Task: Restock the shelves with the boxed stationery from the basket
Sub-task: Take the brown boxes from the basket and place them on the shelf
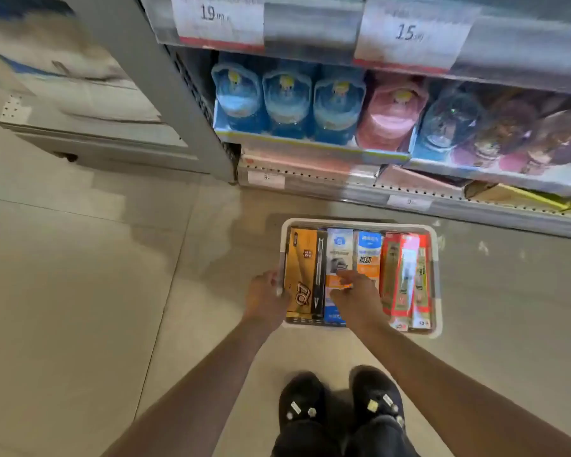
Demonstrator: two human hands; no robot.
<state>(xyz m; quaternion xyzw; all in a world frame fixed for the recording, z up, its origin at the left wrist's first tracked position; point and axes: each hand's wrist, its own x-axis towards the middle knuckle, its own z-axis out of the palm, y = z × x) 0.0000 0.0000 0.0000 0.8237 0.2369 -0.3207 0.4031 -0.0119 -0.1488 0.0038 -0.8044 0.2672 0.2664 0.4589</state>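
Note:
A white basket [437, 258] sits on the floor below the shelves, packed with boxed stationery lying side by side. From the left lie an orange-and-black pen box [302, 265], a white-blue box [338, 249], a blue-orange box [370, 255] and red boxes [404, 275]. My left hand [266, 300] grips the basket's left rim. My right hand [355, 296] reaches into the basket, its fingers on the lower part of the white-blue box; whether they close around it is not clear.
The lowest shelf edge [409, 196] runs just behind the basket. Above it stand blue [287, 103] and pink [389, 117] packaged items under price tags [218, 14]. A grey shelf upright [165, 87] stands at left. My black shoes [340, 400] are in front of the basket.

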